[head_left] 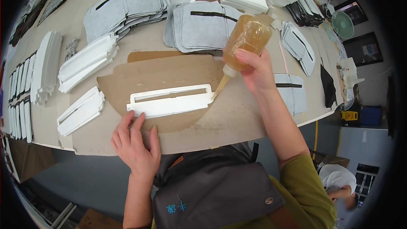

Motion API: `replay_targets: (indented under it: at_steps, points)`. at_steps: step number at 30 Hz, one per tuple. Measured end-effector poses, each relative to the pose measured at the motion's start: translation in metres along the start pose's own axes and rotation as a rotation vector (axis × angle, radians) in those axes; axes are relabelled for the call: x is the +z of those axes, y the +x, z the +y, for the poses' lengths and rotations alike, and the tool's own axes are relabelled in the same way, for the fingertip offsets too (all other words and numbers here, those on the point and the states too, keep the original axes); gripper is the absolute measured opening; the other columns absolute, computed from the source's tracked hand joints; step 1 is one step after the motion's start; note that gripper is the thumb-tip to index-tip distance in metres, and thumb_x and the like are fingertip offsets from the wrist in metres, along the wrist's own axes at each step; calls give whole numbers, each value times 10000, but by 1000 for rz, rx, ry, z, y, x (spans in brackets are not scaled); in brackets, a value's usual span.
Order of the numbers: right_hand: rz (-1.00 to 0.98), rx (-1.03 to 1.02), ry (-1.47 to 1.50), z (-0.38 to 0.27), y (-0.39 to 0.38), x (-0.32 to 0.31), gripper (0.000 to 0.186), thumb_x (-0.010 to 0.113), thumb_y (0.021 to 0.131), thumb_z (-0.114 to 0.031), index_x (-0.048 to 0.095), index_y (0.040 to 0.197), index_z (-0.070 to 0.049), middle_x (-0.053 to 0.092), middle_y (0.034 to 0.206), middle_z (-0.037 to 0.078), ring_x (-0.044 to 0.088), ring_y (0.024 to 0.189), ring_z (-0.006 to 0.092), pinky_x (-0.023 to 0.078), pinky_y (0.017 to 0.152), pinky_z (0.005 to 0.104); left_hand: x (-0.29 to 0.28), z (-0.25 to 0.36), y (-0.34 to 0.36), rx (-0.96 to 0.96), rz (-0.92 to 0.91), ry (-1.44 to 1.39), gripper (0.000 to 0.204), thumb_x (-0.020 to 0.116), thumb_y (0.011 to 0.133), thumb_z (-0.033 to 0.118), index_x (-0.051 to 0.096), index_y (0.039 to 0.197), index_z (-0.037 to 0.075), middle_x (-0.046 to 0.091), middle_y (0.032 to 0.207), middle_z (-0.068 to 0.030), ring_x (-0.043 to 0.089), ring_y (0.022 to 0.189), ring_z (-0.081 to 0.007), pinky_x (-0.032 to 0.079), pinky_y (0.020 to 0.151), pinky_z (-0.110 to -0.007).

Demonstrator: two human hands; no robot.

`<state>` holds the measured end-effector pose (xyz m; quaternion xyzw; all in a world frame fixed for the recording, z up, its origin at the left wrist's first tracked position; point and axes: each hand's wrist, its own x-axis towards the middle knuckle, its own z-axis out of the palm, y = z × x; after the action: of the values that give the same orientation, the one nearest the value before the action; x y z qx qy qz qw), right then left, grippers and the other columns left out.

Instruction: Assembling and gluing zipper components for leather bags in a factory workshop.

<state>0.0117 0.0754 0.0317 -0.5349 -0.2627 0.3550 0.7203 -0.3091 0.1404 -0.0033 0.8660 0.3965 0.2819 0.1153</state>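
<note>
My right hand is wrapped round a squeeze bottle of amber liquid, likely glue. The bottle is tipped over, and its long nozzle points down at the right end of a white slotted strip. That strip lies on a brown cardboard sheet in front of me. My left hand is open, its fingertips resting at the strip's lower left corner and its thumb spread on the cardboard's near edge.
Stacks of pale grey panels with black slots lie at the back. More white slotted strips sit at the left. A single grey panel lies beyond my right forearm. A person in a white shirt is off to the right.
</note>
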Motion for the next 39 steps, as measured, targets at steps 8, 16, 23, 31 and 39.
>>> replay_targets:
  at_steps: [8, 16, 23, 31, 39]
  points:
    - [-172, 200, 933, -65, 18, 3, 534, 717, 951, -356, 549, 1309, 4, 610, 1267, 171, 582, 1186, 342, 518, 981, 429, -21, -11, 9, -45, -26, -46, 335, 775, 837, 92, 711, 1165, 60, 667, 1220, -100, 587, 1115, -336, 436, 982, -427]
    - [-332, 90, 132, -33, 9, 103, 621, 832, 884, -238, 536, 1374, 4, 669, 1242, 108, 681, 1077, 228, 545, 989, 414, -4, -24, 18, -18, 88, -174, 201, 763, 832, 61, 702, 1020, 100, 700, 977, -37, 606, 948, -292, 439, 835, -409]
    - [-479, -73, -223, 3, 5, 180, 554, 916, 800, -186, 588, 1210, -11, 694, 1056, 61, 671, 952, 136, 558, 850, 302, -9, -31, 16, -70, 107, -386, 422, 656, 813, -109, 600, 1209, 23, 684, 999, -100, 631, 927, -282, 481, 854, -401]
    - [-501, -90, -264, 24, 12, 193, 585, 933, 775, -210, 589, 1204, -8, 696, 1046, 64, 674, 929, 140, 561, 840, 304, -3, -33, 16, -91, 133, -393, 452, 598, 829, -142, 583, 1256, 1, 688, 1009, -115, 636, 898, -279, 506, 826, -393]
    - [-528, -43, -284, 21, 16, 186, 618, 934, 763, -205, 597, 1238, 1, 698, 1060, 65, 674, 940, 132, 555, 829, 293, -3, -32, 17, -81, 118, -372, 443, 572, 844, -147, 584, 1262, -2, 701, 990, -109, 624, 876, -291, 499, 809, -405]
